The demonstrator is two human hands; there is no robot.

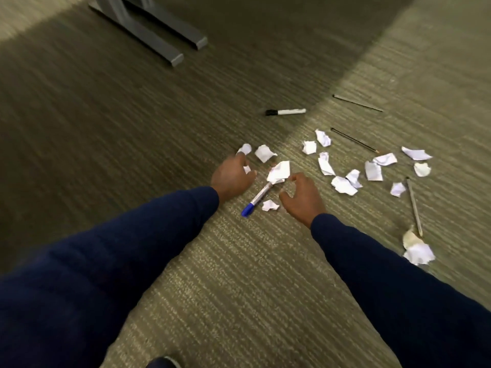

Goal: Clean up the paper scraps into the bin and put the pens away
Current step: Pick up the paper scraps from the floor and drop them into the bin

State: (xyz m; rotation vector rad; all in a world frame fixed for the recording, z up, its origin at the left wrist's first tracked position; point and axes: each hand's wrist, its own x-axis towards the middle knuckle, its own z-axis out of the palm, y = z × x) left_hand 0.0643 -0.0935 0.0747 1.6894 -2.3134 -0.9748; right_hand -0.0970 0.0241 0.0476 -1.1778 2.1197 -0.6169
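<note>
Paper scraps (342, 166) lie scattered on the carpet (239, 274), most to the right of both hands. A blue-capped pen (256, 199) lies between the hands, its tip under a scrap (279, 171). The left hand (232, 177) is curled over a small scrap, fingers half closed. The right hand (301, 199) hovers loosely open, holding nothing, just beside the pen

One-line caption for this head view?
Both hands, left and right, reach toward crumpled white paper scraps and blue-capped pen on carpet.

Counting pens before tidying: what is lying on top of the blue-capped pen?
A crumpled paper scrap covers the far end of the blue-capped pen, hiding its tip. The barrel and cap show.
</note>
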